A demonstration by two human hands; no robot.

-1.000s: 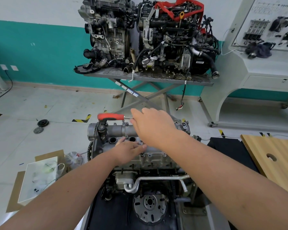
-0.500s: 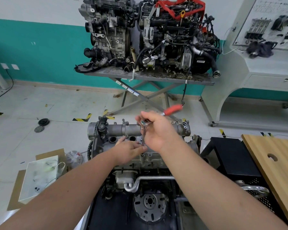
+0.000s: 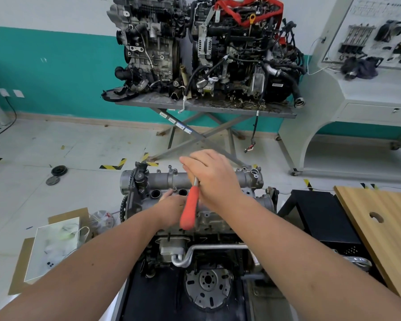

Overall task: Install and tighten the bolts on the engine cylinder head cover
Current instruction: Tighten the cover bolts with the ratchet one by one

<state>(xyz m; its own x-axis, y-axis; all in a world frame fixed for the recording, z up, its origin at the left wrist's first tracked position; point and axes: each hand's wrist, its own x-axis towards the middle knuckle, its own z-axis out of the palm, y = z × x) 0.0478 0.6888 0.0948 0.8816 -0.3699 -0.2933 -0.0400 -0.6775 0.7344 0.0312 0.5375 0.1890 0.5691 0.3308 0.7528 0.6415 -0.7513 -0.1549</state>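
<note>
The right hand (image 3: 214,179) curls around the head end of a red-handled ratchet (image 3: 189,210), a stiff steel tool best held by its grippy handle; the left hand (image 3: 171,208) rests on the cylinder head cover (image 3: 243,179), its fingers hidden. The cover looks heavy, rigid metal atop the engine on a black stand (image 3: 322,218), a wooden worktop (image 3: 384,218) right, tiled floor (image 3: 67,144) around.

The floor (image 3: 56,144) carries a scissor-legged counter (image 3: 206,107) loaded with two engines (image 3: 206,47). Two dark discs (image 3: 56,174) lie left, beside yellow-black tape marks (image 3: 112,164). Cardboard (image 3: 21,262) at lower left bears a white bag (image 3: 53,246).
</note>
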